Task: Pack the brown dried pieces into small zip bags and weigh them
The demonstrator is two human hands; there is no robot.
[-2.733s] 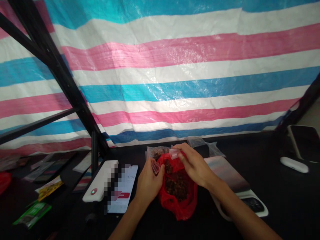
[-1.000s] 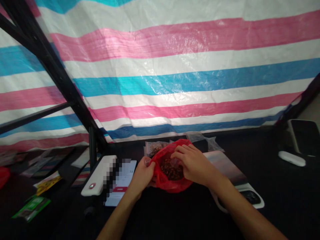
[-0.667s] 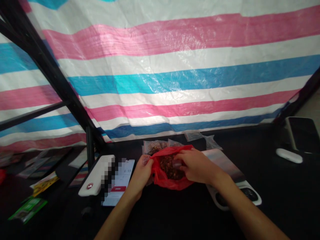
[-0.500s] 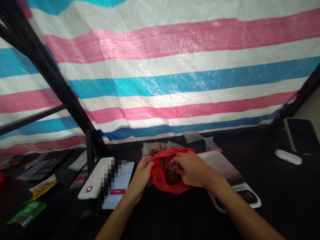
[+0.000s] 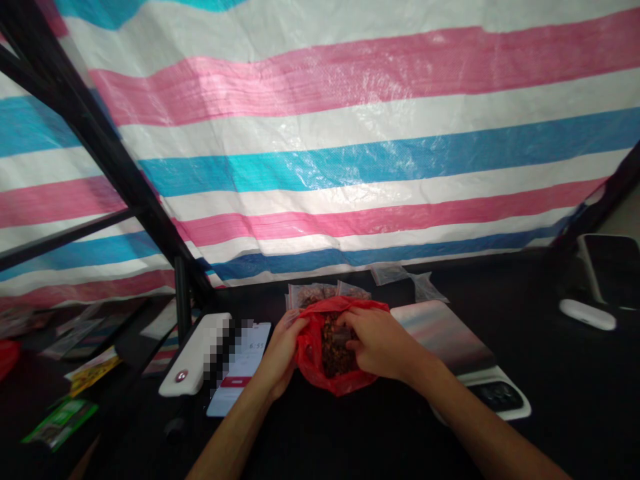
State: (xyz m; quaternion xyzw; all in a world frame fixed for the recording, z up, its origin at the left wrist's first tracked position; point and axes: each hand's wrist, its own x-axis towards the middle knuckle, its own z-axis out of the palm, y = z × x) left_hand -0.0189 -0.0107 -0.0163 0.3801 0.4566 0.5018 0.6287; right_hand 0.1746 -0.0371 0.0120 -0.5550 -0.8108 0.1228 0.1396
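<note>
A red plastic bag [image 5: 330,385] stands on the black table with its mouth turned up. Brown, grainy bits [image 5: 337,360] fill it. My left hand [image 5: 287,343] grips the bag's left rim, and some clear plastic shows by its fingers. From the right, my right hand [image 5: 375,340] reaches into the mouth with curled fingers over the bits. A small greyish, see-through piece shows between its fingertips, too unclear to name. Just behind the red bag lie small clear zip bags [image 5: 313,293] with reddish-brown contents.
A phone [image 5: 240,373] and a white device [image 5: 193,360] lie left. A white box-like device [image 5: 450,333] lies right, near a white case [image 5: 587,315]. Flat clear bags [image 5: 390,275] lie behind. Green [image 5: 63,421] and yellow packets [image 5: 95,373] are far left, by a black frame [image 5: 145,227].
My right hand has shifted slightly within the bag's mouth, and more of the brown bits show. The bag's front has sagged a little lower and to the left. The view has shifted slightly.
</note>
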